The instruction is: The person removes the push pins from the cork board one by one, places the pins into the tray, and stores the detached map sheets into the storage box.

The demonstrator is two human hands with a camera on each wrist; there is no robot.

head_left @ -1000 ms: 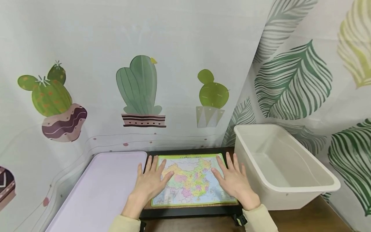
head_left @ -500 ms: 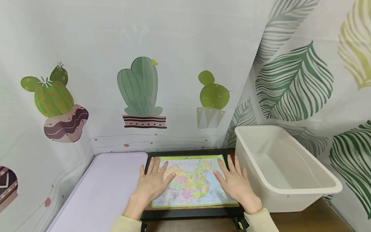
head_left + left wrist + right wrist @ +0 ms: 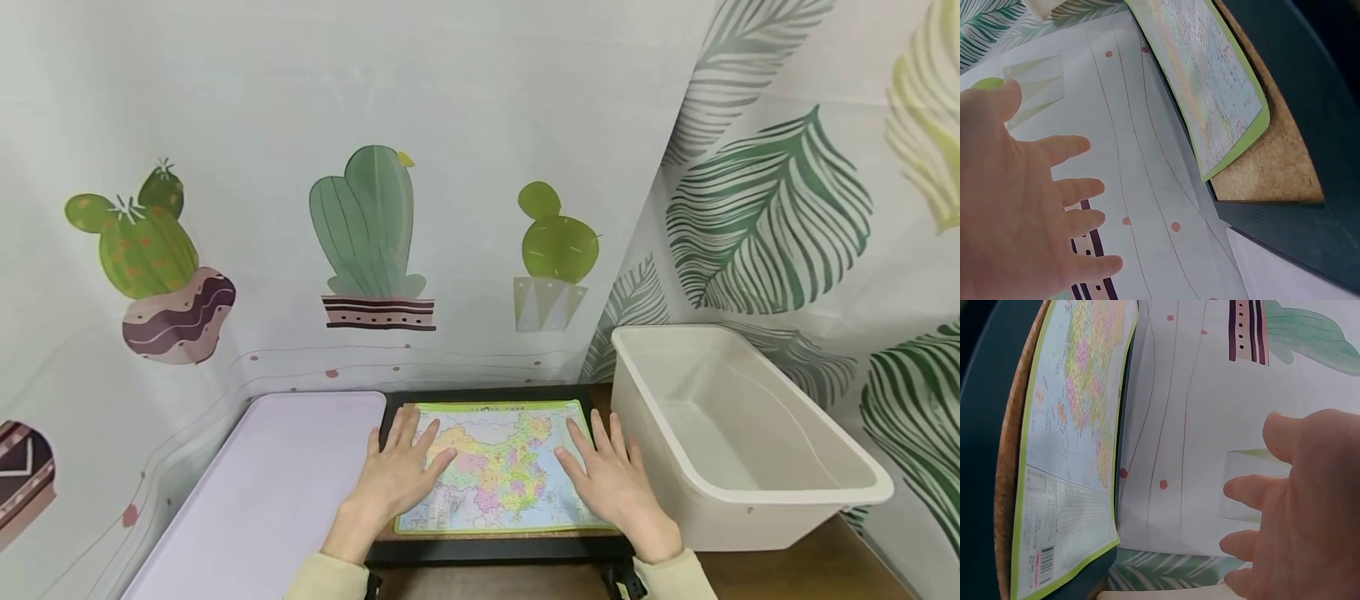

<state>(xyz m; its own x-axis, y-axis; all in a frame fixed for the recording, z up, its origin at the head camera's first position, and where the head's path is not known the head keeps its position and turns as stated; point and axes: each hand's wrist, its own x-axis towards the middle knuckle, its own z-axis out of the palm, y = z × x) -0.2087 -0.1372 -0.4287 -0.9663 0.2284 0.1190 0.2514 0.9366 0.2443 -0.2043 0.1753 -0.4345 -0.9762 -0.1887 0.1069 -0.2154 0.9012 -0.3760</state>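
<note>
Since the earlier picture both hands are barely shifting, the left hand (image 3: 395,481) and right hand (image 3: 611,485) lying flat with straight, spread fingers (image 3: 409,432) gripping nothing, so pressing evenly should be steadying the map (image 3: 498,467) under the fingertips, the tub (image 3: 765,500) standing beyond the right fingers.

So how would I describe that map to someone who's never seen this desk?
Find the big white tub on the right. Left of it, on a dark cork-topped tray, lies the map under both hands. It alone is multicoloured with a lime-green border; the board beside it is plain lilac.
</note>
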